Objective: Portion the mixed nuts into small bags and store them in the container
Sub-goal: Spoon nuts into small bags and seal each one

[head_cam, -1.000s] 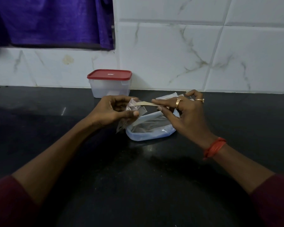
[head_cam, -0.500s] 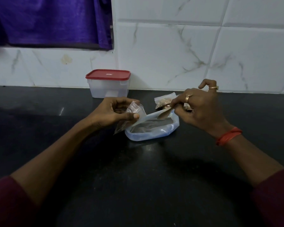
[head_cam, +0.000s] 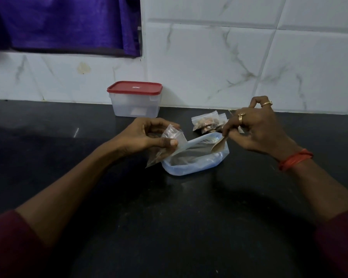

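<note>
My left hand (head_cam: 149,137) pinches a small clear zip bag (head_cam: 170,140) between thumb and fingers, just left of a shallow pale blue tub (head_cam: 197,157) on the black counter. My right hand (head_cam: 257,131) grips a flat beige scoop (head_cam: 219,144) whose tip dips into the tub's right end. The tub's contents look dark and I cannot make them out. Behind the tub lie small filled bags of nuts (head_cam: 207,122). A clear container with a red lid (head_cam: 135,99) stands closed at the wall.
The black counter (head_cam: 169,217) stretches wide in front of the tub and to both sides. White marble tiles (head_cam: 229,67) back it, with a purple cloth (head_cam: 64,23) hanging at the upper left.
My right hand drew the scoop away from the small bag and moved right and down, putting its tip into the tub. My left hand kept the bag almost still.
</note>
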### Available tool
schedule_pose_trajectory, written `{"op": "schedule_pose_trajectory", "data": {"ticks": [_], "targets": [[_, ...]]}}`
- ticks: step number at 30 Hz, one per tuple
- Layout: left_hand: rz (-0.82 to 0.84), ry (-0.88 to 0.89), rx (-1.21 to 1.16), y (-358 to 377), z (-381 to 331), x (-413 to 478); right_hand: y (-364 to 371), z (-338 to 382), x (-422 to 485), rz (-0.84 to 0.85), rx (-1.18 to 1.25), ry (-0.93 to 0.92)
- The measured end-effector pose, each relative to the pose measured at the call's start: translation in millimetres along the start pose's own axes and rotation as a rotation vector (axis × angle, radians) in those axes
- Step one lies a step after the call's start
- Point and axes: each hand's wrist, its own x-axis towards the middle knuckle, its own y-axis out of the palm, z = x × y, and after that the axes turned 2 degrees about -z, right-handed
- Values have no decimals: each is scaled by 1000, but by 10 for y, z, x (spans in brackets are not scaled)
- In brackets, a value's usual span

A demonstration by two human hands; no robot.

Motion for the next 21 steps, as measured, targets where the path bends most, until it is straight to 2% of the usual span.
{"op": "schedule_pose_trajectory", "data": {"ticks": [4,10,16,21], "targets": [[-17,2,-7,-25,-5,-1,26,-15,-25,-130,-128,51],[-101,11,-20,-43,11,5,75,-24,-53,-162,-288,48],[-111,13,-10,-38,19,13,101,12,-35,-45,-353,88],[-9,7,7,23,-2,-5,92,27,21,116,-445,153]]}}
